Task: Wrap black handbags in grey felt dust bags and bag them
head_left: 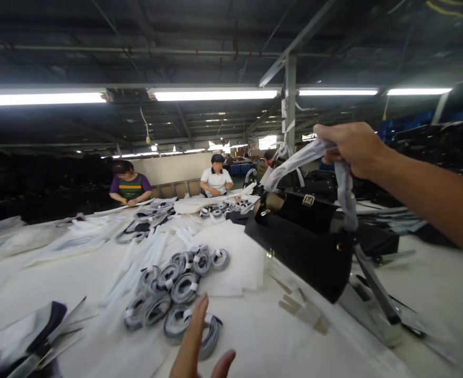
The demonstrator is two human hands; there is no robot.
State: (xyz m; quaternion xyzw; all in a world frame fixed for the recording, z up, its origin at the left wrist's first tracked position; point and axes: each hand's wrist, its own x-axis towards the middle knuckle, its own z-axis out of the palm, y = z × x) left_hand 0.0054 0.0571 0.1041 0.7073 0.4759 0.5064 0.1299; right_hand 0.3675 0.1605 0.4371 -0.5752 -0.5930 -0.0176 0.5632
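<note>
Black bag tilts over the table, its wrapped handle gripped in my right hand, apparently so its weight hangs below; my left hand, open, is beside coiled straps.

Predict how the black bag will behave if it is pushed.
The black bag would probably swing or tip, being tilted and held by its wrapped handle in the right hand. Its body looks fairly stiff, keeping its shape.

Handbag: over the surface's right side, beneath the right grip
Coiled straps: on the surface, left of the handbag, beyond the left grip
Co-workers: behind the coiled straps
</note>
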